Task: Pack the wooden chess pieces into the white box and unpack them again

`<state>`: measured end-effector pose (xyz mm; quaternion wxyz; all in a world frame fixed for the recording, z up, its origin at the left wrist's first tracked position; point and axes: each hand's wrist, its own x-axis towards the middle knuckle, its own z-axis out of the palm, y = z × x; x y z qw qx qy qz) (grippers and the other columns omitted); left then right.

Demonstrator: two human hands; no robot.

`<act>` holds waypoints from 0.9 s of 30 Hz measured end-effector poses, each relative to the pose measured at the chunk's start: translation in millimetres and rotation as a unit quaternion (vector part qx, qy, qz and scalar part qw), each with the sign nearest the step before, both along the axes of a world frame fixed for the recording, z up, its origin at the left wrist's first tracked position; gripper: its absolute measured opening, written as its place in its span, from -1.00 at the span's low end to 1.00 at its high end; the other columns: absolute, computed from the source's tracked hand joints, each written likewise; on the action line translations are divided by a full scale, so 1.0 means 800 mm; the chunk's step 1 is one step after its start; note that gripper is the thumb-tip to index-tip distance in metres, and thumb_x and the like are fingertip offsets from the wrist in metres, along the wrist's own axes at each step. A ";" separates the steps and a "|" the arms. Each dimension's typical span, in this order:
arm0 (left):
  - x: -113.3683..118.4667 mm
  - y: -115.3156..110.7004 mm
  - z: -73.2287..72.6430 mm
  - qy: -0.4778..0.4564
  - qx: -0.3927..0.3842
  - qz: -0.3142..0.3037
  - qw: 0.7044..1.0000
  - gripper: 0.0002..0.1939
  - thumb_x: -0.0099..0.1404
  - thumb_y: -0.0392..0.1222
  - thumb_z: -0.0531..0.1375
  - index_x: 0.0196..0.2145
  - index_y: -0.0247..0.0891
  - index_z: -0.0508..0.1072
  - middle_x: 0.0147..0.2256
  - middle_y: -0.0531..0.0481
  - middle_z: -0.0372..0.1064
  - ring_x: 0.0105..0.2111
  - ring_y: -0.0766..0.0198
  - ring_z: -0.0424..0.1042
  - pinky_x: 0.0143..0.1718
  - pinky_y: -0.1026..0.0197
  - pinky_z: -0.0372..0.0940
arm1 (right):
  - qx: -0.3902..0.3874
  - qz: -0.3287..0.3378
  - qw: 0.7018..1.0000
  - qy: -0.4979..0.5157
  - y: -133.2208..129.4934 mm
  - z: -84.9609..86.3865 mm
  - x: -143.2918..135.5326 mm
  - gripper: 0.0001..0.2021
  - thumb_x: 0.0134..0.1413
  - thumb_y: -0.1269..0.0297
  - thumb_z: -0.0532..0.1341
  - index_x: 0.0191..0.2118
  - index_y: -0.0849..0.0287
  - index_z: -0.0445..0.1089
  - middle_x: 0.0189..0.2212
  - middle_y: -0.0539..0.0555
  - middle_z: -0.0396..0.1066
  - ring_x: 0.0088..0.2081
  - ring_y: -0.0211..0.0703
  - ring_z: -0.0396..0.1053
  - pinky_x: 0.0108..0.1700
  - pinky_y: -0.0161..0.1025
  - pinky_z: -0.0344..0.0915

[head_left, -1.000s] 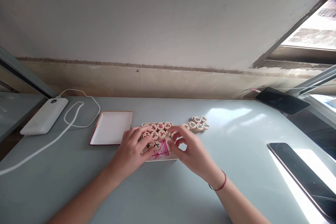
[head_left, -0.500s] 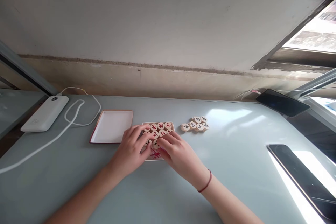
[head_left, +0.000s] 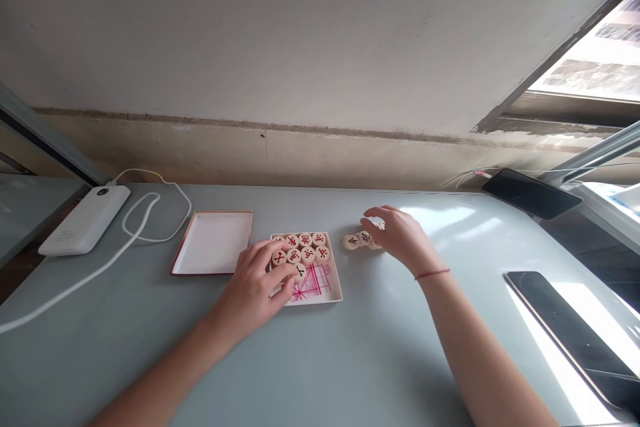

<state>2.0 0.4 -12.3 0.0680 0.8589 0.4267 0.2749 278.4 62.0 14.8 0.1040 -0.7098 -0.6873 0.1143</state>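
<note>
A shallow white box [head_left: 336, 283] holds rows of round wooden xiangqi pieces with red characters; one piece with a black character [head_left: 300, 271] sits in the lower row. Pink-red lines are printed on its floor. My left hand [head_left: 260, 277] rests over the box's left side, fingers apart, with index and thumb tips by the black-character piece. It hides some pieces. Over the loose group of xiangqi pieces [head_left: 353, 241] on the table, my right hand [head_left: 397, 233] has thumb and index curved apart, covering most of the group. Nothing shows between its fingertips.
Left of the box lies a white lid [head_left: 215, 243] with a reddish edge. A white power bank [head_left: 85, 220] with a looping white cable is farther left. One dark phone [head_left: 533, 193] is at the back right, another [head_left: 570, 340] at the right. A wall runs behind.
My right hand has left the box and moved right to the loose pieces, exposing the box's lower right floor. My left hand has stayed at the box.
</note>
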 end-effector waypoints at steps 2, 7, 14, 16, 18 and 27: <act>-0.001 0.000 0.000 0.004 0.001 0.004 1.000 -0.80 0.31 -0.31 0.06 -0.30 -0.16 0.48 -0.05 -0.10 0.29 0.01 0.06 0.25 -0.02 -0.03 0.25 | -0.069 -0.018 0.997 -0.024 0.015 0.003 0.008 -0.71 0.12 0.14 0.11 -0.17 0.17 0.48 -0.20 0.14 0.49 -0.34 -0.11 0.42 -0.38 -0.26 0.25; -0.003 0.001 -0.001 0.005 0.008 0.009 1.000 -0.81 0.32 -0.29 0.06 -0.28 -0.16 0.47 -0.03 -0.11 0.28 0.02 0.07 0.23 0.00 -0.03 0.26 | -0.126 -0.017 0.991 -0.050 0.032 0.009 0.008 -0.71 0.03 0.19 0.20 -0.14 0.16 0.49 -0.21 0.11 0.51 -0.28 -0.09 0.43 -0.39 -0.30 0.25; -0.003 -0.001 0.000 0.007 0.013 0.009 1.000 -0.82 0.33 -0.31 0.06 -0.28 -0.17 0.46 -0.02 -0.11 0.28 0.04 0.07 0.22 0.02 -0.03 0.24 | -0.100 -0.004 0.992 -0.078 0.028 0.003 0.008 -0.77 0.04 0.23 0.21 -0.20 0.18 0.51 -0.30 0.14 0.53 -0.30 -0.07 0.44 -0.39 -0.28 0.25; -0.003 0.000 0.001 0.007 0.019 0.007 1.000 -0.81 0.33 -0.31 0.05 -0.29 -0.17 0.46 -0.03 -0.11 0.28 0.04 0.07 0.23 0.02 -0.03 0.24 | -0.088 0.006 0.992 -0.088 0.027 0.001 0.007 -0.79 0.06 0.23 0.20 -0.23 0.16 0.52 -0.32 0.14 0.52 -0.31 -0.06 0.45 -0.39 -0.28 0.24; -0.002 -0.001 0.002 0.008 0.025 0.007 1.000 -0.81 0.33 -0.31 0.05 -0.30 -0.17 0.46 -0.04 -0.10 0.29 0.03 0.07 0.23 0.01 -0.03 0.24 | -0.074 0.011 0.993 -0.088 0.029 -0.001 0.006 -0.80 0.08 0.23 0.19 -0.24 0.14 0.52 -0.32 0.13 0.52 -0.31 -0.05 0.45 -0.39 -0.28 0.23; -0.001 0.001 0.004 0.013 0.032 0.005 0.999 -0.80 0.32 -0.32 0.05 -0.29 -0.17 0.47 -0.05 -0.10 0.30 0.01 0.08 0.25 -0.02 -0.01 0.27 | -0.084 0.007 0.993 -0.087 0.033 -0.002 0.015 -0.71 0.06 0.11 0.19 -0.17 0.15 0.50 -0.28 0.12 0.51 -0.32 -0.06 0.42 -0.40 -0.27 0.21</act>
